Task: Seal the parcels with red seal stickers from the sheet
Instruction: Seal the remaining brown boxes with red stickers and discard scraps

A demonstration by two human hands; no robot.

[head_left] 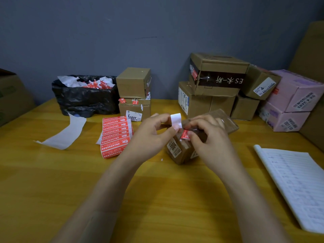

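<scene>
Peeling and pressing at once: your left hand (150, 135) pinches the white backing strip (175, 119) between thumb and fingers (160, 117), holding it up and clear, likely so the glue side stays free. Your right hand (207, 135) curls over the top of the small brown parcel (178, 151), thumb clamping the red sticker (185, 135) onto its upper edge. That grip also seems to steady the parcel on the table (52, 172). The sticker sheet (114, 135) lies just beside your left wrist, handy for the next seal. Behind, the stacked boxes (219, 74) crowd close. The notebook (294, 181) sits well apart on your right, and the black waste bag (84, 99) stands back left, open for the strip.
</scene>
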